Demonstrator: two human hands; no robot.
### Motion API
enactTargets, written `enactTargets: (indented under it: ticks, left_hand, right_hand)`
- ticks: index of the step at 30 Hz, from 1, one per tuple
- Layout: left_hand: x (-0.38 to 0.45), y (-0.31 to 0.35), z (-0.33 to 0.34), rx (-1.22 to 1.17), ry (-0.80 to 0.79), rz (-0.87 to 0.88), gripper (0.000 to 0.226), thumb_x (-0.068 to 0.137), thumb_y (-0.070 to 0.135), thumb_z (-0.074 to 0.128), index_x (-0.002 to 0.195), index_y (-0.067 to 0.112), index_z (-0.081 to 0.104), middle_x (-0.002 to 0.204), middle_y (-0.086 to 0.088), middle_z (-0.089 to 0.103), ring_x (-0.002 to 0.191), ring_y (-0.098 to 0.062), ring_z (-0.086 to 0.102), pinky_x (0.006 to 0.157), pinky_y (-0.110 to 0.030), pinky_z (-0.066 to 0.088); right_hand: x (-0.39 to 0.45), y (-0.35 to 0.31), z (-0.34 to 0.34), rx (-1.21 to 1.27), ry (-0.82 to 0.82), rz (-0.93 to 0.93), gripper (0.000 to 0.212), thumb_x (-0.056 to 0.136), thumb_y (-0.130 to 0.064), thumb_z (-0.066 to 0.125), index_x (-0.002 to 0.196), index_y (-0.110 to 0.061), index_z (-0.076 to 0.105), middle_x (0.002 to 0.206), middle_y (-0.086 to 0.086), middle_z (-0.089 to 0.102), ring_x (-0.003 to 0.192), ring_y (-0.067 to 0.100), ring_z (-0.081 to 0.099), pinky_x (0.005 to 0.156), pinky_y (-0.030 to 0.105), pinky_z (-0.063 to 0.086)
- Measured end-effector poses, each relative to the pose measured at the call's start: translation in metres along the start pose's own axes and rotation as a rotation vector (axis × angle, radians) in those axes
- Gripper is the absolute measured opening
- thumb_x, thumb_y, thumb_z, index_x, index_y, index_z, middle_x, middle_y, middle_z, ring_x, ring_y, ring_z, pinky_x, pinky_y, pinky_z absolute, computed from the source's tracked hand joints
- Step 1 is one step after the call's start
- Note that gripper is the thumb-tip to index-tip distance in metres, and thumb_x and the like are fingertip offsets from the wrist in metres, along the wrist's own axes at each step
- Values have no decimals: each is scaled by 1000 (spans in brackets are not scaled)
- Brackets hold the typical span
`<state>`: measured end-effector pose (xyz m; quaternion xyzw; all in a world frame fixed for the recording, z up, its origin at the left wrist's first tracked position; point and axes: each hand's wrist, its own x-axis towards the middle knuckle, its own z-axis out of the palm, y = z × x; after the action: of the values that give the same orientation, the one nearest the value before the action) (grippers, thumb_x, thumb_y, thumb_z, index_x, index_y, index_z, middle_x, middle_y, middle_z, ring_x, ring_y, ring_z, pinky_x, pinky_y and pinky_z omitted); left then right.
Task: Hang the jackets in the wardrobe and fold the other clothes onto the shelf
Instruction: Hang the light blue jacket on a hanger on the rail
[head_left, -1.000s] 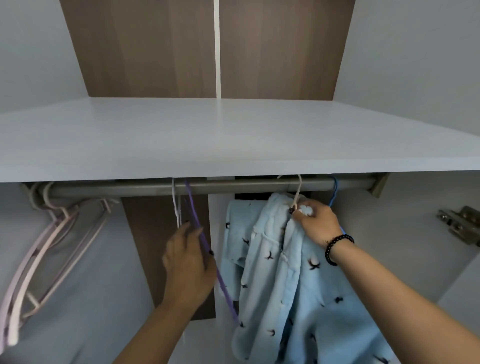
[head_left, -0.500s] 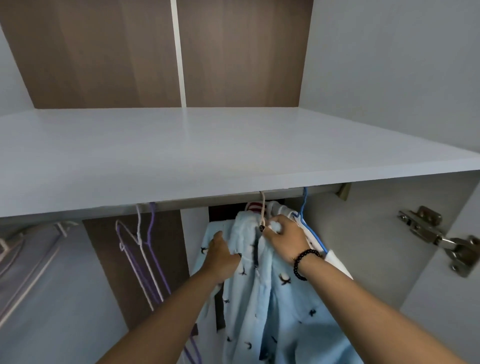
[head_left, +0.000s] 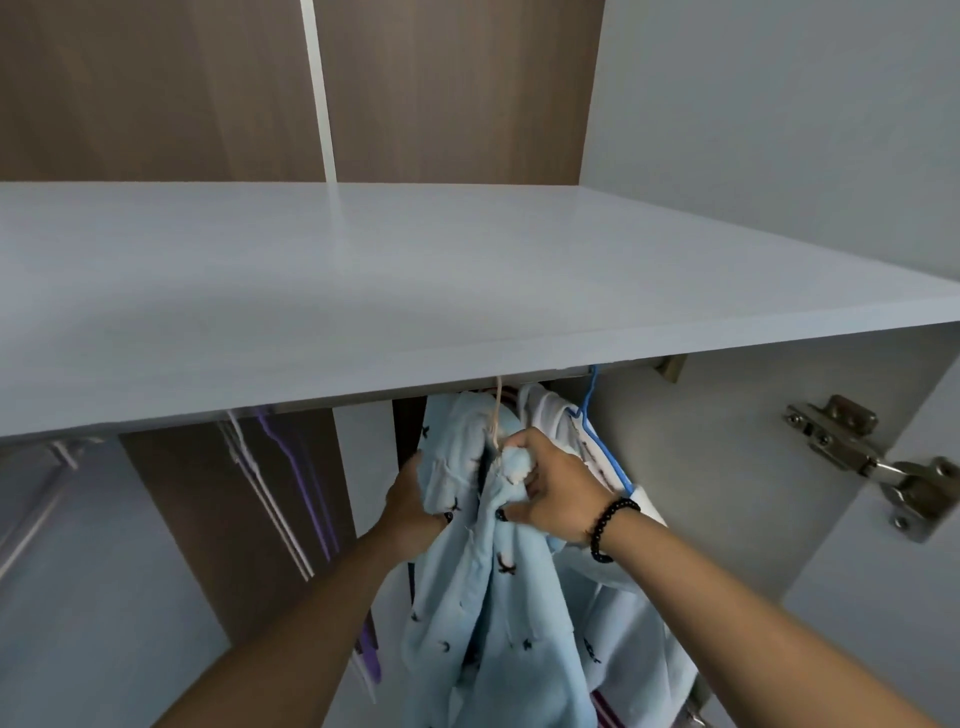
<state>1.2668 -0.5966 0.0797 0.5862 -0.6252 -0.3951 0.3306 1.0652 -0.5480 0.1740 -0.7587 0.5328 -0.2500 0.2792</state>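
A light blue fleece jacket (head_left: 483, 613) with small dark marks hangs from a beige hanger hook (head_left: 498, 410) under the white shelf (head_left: 363, 312). My right hand (head_left: 550, 488), with a black bead bracelet on its wrist, grips the jacket's collar just below the hook. My left hand (head_left: 413, 501) holds the jacket's left front edge, partly hidden by the cloth. Behind it to the right hangs a white garment (head_left: 561, 421) on a blue hanger (head_left: 589, 400). The rail is mostly hidden by the shelf's front edge.
Empty purple and white hangers (head_left: 280, 488) hang left of the jacket. More pale hangers (head_left: 47, 483) are at the far left. A metal door hinge (head_left: 878, 462) sticks out at the right. Brown back panels (head_left: 452, 88) rise above the shelf.
My left hand has left the purple hanger and gone right to the blue jacket's front edge. The view has shifted right and up, so the shelf edge covers the rail.
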Motion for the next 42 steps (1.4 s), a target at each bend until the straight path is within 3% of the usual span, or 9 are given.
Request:
enactTargets:
  ticks: [6, 8, 11, 14, 18, 21, 27, 34, 42]
  left_hand:
    - [3, 24, 8, -128, -171, -47, 96, 80, -17, 65, 151, 9, 4, 105, -11, 58, 97, -21, 55, 76, -20, 47]
    - [0, 29, 14, -209, -172, -148, 96, 85, -11, 63, 153, 12, -1, 115, -18, 60, 87, -16, 59, 72, -21, 49]
    - [-4, 26, 14, -190, -257, -223, 63, 85, 1, 65, 142, 16, 42, 128, -12, 60, 109, -24, 62, 94, -40, 52]
    - [-15, 20, 20, -209, -415, -263, 39, 84, 9, 69, 117, 28, 58, 115, -2, 67, 101, -14, 66, 86, -31, 56]
    - [-24, 10, 27, -124, -160, -38, 18, 89, 16, 68, 107, 15, 70, 106, -2, 72, 97, -12, 67, 84, -25, 53]
    - [-41, 3, 28, -149, -39, 90, 8, 91, 17, 66, 90, 14, 74, 89, 1, 73, 90, -16, 69, 80, -29, 52]
    - [-76, 0, 21, -225, 208, 106, 11, 91, 16, 65, 94, 26, 60, 84, 10, 70, 76, -8, 66, 67, -19, 52]
    - [-102, 7, 9, -176, 270, 160, 6, 95, 20, 59, 91, 24, 57, 75, -9, 63, 63, -13, 54, 60, -27, 44]
    - [-116, 27, 1, -317, 299, 111, 6, 87, 2, 68, 85, -2, 64, 82, -8, 64, 77, -13, 57, 71, -20, 45]
  right_hand:
    - [-3, 3, 0, -39, 24, -45, 56, 73, -18, 80, 108, -31, 38, 69, -16, 48, 56, -16, 51, 51, 5, 38]
    - [-5, 6, -1, -85, 32, -53, 54, 73, -25, 79, 108, -32, 39, 70, -15, 50, 59, -8, 53, 53, 6, 40]
    - [-8, 9, -4, -269, 20, -68, 48, 75, -40, 73, 108, -31, 39, 78, -6, 57, 74, 14, 59, 62, 23, 49]
    - [-13, 9, -3, -567, 69, -119, 49, 82, -49, 60, 120, -30, 37, 89, 0, 61, 84, 27, 60, 62, 31, 43]
    - [-30, 4, 11, -864, 249, -290, 61, 83, -28, 61, 140, -22, 39, 82, 1, 65, 65, 25, 63, 48, 27, 40]
    - [-40, 7, 32, -972, 380, -544, 37, 63, -11, 73, 99, -17, 71, 74, 0, 64, 58, 18, 60, 46, 23, 46]
    - [-38, 25, 55, -1107, 319, -708, 13, 78, -17, 70, 65, -20, 68, 88, 0, 65, 78, 20, 59, 73, 29, 42]
    - [-29, 20, 40, -915, 76, -686, 10, 62, -18, 78, 59, -18, 68, 85, 3, 60, 79, 23, 60, 71, 27, 51]
    - [-6, -8, 11, -241, -162, -198, 28, 96, -27, 52, 74, -9, 54, 78, -1, 50, 71, 11, 47, 69, 21, 36]
